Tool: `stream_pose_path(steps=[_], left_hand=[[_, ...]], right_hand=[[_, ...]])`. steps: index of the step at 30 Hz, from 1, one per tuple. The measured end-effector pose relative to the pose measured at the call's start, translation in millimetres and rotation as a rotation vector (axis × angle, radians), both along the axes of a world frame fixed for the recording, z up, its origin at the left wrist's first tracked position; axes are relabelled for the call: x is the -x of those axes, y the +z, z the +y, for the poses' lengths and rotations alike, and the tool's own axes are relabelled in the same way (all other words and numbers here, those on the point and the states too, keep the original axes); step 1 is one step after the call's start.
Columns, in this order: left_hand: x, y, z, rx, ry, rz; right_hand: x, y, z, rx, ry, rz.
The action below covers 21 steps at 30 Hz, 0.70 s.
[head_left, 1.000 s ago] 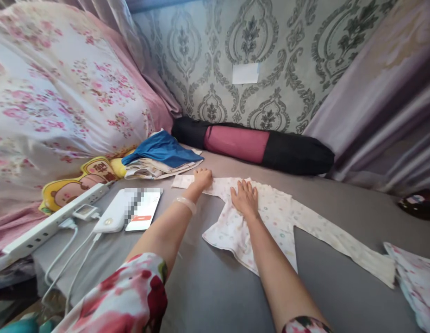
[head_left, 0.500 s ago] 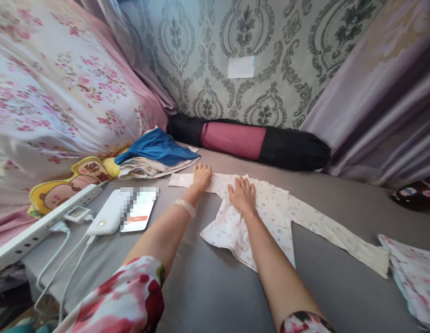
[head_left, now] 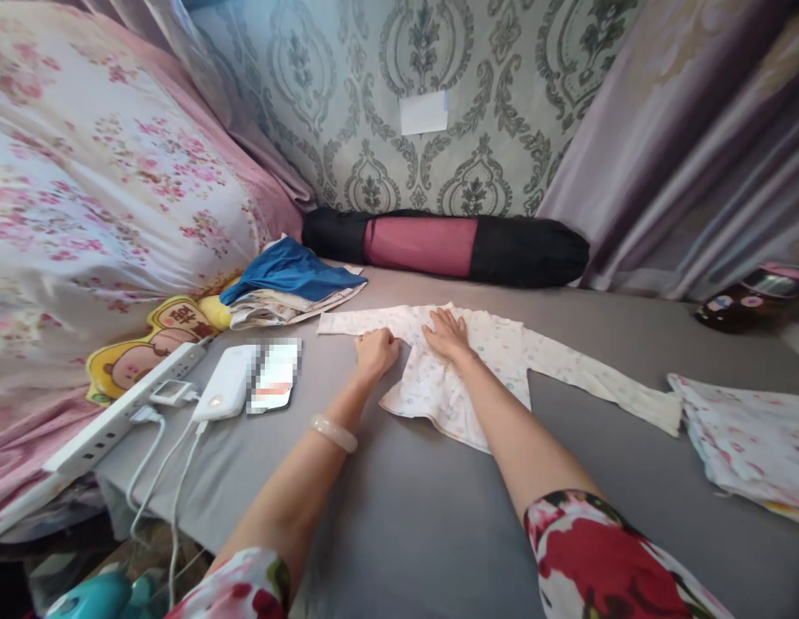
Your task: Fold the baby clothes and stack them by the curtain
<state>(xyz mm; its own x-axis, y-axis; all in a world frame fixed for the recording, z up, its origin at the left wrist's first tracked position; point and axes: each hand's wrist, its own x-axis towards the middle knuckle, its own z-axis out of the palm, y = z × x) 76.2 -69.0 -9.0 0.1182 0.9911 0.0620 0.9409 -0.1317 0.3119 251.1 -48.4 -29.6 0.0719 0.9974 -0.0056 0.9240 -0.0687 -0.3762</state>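
Note:
A small white baby top point(head_left: 502, 357) with a fine coloured print lies spread on the grey bed surface point(head_left: 438, 516), both sleeves stretched out sideways. My left hand point(head_left: 375, 352) rests at the armpit of its left sleeve, fingers curled into the cloth. My right hand point(head_left: 445, 334) lies flat on the chest of the garment, fingers stretched out toward the collar.
A folded pile with a blue garment point(head_left: 289, 271) sits at the back left. A black and pink roll point(head_left: 438, 245) lies along the wall. A power bank point(head_left: 226, 394), phone point(head_left: 274, 387) and power strip point(head_left: 121, 413) lie left. More printed cloth point(head_left: 740, 438) lies at the right.
My left hand has drawn back along the left sleeve toward the body of the top. The right hand stays on the chest. The view has shifted down and right.

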Motion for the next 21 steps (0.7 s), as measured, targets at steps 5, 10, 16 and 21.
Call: stream_pose_path(steps=[5, 10, 16, 21], left_hand=[[15, 7.4, -40, 0.165, 0.007, -0.067], [27, 10.0, -62, 0.2, -0.047, -0.024], [28, 5.6, -78, 0.162, -0.094, 0.027], [26, 3.9, -86, 0.18, -0.119, 0.026]], right_hand=[[-35, 15.3, -32, -0.027, 0.082, 0.261], [-85, 27.1, -111, -0.124, -0.05, 0.215], [-106, 37.6, -208, 0.034, -0.271, -0.016], [-82, 37.9, -240, 0.145, -0.362, -0.046]])
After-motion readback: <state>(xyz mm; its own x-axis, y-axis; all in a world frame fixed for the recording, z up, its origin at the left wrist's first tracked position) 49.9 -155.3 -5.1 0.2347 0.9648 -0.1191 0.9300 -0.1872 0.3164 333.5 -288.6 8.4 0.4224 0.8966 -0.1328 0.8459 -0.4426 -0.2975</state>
